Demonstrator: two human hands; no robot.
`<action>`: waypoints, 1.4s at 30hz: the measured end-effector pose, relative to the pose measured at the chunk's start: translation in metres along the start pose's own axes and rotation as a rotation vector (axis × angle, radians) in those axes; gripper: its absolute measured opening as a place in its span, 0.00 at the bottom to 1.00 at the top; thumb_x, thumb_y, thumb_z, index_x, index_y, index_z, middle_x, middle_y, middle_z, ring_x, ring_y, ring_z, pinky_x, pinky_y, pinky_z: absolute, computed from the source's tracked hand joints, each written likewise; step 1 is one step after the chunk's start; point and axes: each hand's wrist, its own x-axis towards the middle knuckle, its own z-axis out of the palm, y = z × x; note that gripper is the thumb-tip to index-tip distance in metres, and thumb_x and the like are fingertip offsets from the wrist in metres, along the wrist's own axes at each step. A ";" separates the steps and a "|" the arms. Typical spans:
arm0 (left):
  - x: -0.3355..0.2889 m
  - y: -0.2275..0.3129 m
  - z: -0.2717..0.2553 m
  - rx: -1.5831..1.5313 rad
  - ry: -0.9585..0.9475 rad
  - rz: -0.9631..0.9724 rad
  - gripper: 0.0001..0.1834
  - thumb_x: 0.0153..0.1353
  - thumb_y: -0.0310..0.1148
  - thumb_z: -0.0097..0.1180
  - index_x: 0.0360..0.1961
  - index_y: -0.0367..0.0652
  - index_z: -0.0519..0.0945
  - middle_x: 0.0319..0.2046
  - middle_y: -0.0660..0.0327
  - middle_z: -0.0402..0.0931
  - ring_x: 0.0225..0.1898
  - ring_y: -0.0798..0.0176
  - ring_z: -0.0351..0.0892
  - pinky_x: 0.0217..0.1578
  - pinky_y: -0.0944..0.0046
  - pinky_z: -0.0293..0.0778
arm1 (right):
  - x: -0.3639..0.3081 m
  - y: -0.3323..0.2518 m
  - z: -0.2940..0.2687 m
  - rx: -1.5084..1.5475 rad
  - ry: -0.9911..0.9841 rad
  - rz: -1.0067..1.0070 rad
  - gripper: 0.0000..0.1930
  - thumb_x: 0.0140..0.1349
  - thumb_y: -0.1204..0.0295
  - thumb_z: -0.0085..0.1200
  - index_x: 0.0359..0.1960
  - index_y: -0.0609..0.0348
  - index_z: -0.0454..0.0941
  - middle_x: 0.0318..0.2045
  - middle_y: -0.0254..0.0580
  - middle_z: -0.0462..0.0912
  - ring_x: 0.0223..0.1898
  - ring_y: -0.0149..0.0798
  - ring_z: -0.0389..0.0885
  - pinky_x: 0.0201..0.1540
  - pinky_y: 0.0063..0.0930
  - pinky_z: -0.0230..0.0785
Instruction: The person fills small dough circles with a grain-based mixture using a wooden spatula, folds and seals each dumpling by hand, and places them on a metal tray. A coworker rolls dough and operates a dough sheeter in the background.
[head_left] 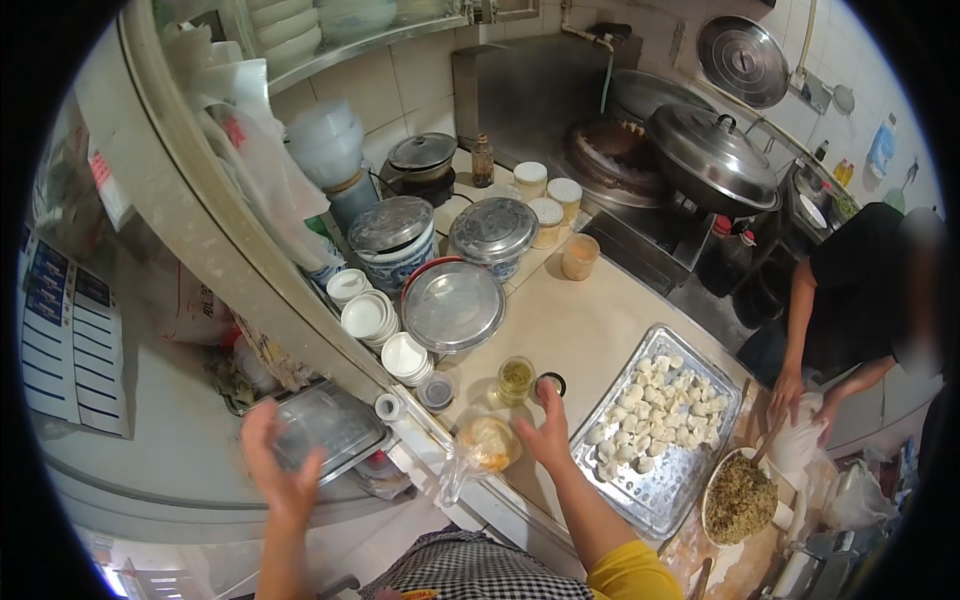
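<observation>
My left hand [278, 465] is raised near the shallow metal tray [330, 425] beyond the counter's edge. It is a little blurred, with thumb and fingers apart and nothing in it. My right hand [545, 430] reaches over the counter, its thumb spread from the fingers. Its fingertips overlap a small black-rimmed lid [556, 382]; whether they touch it I cannot tell. Just left of them stands a glass jar [515, 378] with greenish contents. A clear plastic bag [488, 445] holding something orange-yellow lies by my right thumb.
A large metal tray [655, 500] of dumplings lies to the right, beside a bowl of chopped filling [740, 500]. A co-worker [850, 290] handles a white mass [797, 435] there. Lidded pots [455, 305] and stacked white bowls [368, 315] line the left; a wok stove [625, 165] is behind.
</observation>
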 end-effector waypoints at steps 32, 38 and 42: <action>0.001 0.028 0.240 -0.407 -0.672 -0.014 0.58 0.42 0.31 0.73 0.70 0.40 0.47 0.58 0.56 0.69 0.59 0.45 0.64 0.63 0.50 0.58 | 0.091 -0.109 -0.066 -0.568 -0.508 -0.168 0.35 0.37 0.72 0.70 0.53 0.55 0.72 0.49 0.48 0.78 0.50 0.53 0.78 0.52 0.39 0.73; -0.003 0.027 0.246 -0.433 -0.659 -0.023 0.57 0.42 0.31 0.73 0.69 0.40 0.48 0.58 0.57 0.70 0.59 0.46 0.65 0.63 0.50 0.58 | 0.099 -0.113 -0.067 -0.753 -0.563 -0.215 0.37 0.35 0.73 0.70 0.54 0.54 0.71 0.48 0.46 0.78 0.50 0.50 0.77 0.52 0.38 0.73; -0.003 0.026 0.246 -0.449 -0.648 -0.030 0.57 0.41 0.31 0.73 0.69 0.40 0.49 0.58 0.57 0.70 0.58 0.46 0.65 0.63 0.51 0.58 | 0.103 -0.116 -0.067 -0.804 -0.581 -0.259 0.36 0.34 0.73 0.70 0.53 0.54 0.72 0.47 0.45 0.78 0.50 0.48 0.77 0.51 0.37 0.74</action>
